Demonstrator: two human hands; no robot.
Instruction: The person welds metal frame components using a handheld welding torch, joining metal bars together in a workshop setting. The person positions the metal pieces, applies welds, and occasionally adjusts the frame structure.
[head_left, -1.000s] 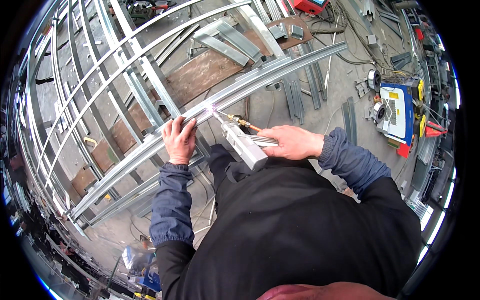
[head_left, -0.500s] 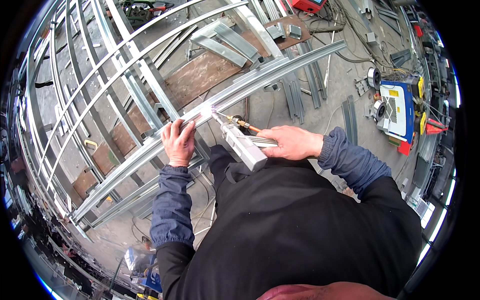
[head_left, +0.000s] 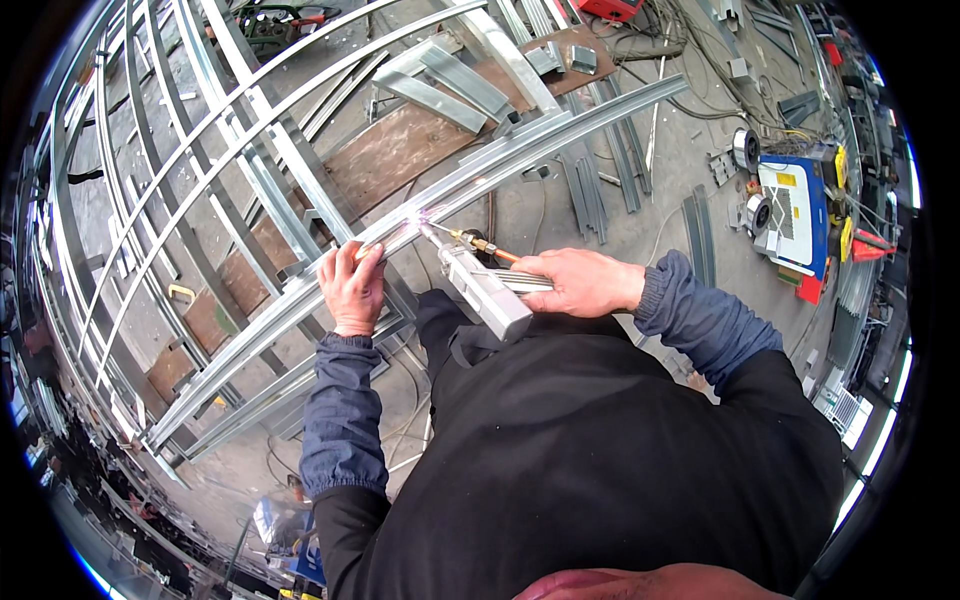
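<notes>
Concrete workshop floor strewn with metal offcuts, blue welding machine (head_left: 795, 215) at 2 o'clock. Left hand (head_left: 352, 290) wrapped tight over the curved steel rail (head_left: 520, 150), forearm rising from 7 o'clock. Right hand (head_left: 580, 282) closed round the welding torch (head_left: 485, 290), nozzle aimed toward 11 o'clock at a bright arc on the rail. Unchanged from 1 second ago: same grips, same spot. Arc just at 1 o'clock of the left hand.

A single head-worn fisheye camera is looking steeply down from close above the person's chest, facing forward over the curved metal frame (head_left: 300, 290) and the workshop floor (head_left: 640, 200) beyond.
</notes>
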